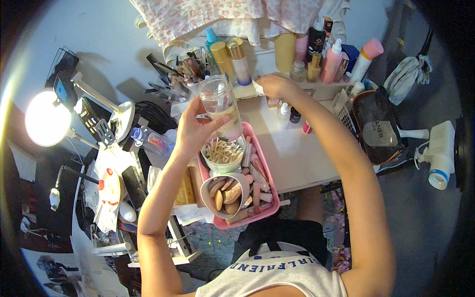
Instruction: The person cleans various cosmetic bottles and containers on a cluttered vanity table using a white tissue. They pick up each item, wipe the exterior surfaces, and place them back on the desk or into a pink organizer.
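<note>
My left hand (198, 124) grips a clear, open-topped plastic jar (225, 111) with a label, tilted above a pink basket (274, 196). Under the jar, a white cup (222, 167) of cotton swabs (224, 150) stands in the basket. Nearer me, another white cup (205, 196) contains several makeup sponges (232, 193). Cosmetic tubes (256, 193) fill the basket's right side. My right hand (276, 87) pinches a white tissue or cloth (258, 87) at the edge of the raised shelf (245, 92); its fingertips are partly hidden.
Bottles, including a pink pump bottle (331, 65), line the shelf. Makeup brushes (191, 68) stand at the back left. A lit lamp (47, 118) and a plastic bottle (152, 138) are on the left. A dark pouch (376, 128) and a hair dryer (441, 156) lie right.
</note>
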The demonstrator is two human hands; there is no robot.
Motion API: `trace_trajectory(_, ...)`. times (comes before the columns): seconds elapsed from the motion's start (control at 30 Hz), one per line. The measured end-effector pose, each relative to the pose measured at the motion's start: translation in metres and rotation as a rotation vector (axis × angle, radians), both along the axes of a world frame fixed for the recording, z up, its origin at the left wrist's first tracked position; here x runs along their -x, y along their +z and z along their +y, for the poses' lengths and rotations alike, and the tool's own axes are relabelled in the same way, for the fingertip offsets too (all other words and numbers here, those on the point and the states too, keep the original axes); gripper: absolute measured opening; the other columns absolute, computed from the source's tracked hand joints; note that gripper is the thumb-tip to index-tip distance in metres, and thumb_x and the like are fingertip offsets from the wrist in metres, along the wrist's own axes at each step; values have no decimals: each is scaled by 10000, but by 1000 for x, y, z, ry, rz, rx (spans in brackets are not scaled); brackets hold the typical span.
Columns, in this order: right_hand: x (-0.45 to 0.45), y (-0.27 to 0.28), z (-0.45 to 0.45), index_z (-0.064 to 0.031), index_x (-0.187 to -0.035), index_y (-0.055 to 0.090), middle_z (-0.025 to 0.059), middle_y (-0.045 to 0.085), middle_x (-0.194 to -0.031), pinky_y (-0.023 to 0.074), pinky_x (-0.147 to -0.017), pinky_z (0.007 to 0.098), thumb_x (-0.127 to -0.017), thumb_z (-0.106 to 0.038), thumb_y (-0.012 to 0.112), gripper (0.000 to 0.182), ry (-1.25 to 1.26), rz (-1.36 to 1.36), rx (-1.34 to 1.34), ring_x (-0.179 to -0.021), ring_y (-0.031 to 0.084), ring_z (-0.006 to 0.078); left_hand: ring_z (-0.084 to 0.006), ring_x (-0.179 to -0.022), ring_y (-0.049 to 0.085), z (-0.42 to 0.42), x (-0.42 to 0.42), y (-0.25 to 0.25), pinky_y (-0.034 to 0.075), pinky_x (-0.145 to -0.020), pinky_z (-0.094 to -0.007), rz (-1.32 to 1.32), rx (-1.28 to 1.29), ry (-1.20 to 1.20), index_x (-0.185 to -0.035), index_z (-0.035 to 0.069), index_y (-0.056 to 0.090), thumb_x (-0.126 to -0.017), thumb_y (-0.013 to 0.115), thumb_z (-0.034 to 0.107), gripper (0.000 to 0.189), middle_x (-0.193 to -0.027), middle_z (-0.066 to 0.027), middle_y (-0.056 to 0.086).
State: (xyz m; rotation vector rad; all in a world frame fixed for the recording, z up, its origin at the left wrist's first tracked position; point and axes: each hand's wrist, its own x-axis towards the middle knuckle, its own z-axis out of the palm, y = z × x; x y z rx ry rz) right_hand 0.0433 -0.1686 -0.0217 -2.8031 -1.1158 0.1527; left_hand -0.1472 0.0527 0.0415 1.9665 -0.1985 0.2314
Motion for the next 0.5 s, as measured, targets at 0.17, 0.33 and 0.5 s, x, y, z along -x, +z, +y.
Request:
trace_trajectory(0.17, 64, 84, -24, -84, -1100, 605, 162, 666, -892, 503, -647, 371, -814, -24, 459, 326, 120, 124, 99, -745, 644, 257, -156, -872, 637, 2, 9, 7, 537, -725, -291, -36, -6, -12, -1153, -5, 529, -735, 784, 172, 520, -989, -112, 657)
trace_trajectory(0.33, 49, 61, -29, -72, -954, 653, 167, 674, -895, 485, -698, 416, -816, -147, 500, 220, 105, 352, -313, -806, 647, 310, -137, -869, 618, 2, 20, 12, 520, -707, -292, -87, -63, 43, -1141, 20, 551, -730, 791, 211, 513, -992, -90, 659)
trace_trajectory(0.5, 75, -18, 19, -46, -1097, 602, 201, 639, -1028, 472, -808, 437, -856, -222, 529, 308, 92, 217, -286, -953, 608, 355, -133, -872, 612, 9, 36, 16, 507, -755, -286, -57, -43, 55, -1129, 21, 559, -732, 791, 215, 499, -1002, -84, 654)
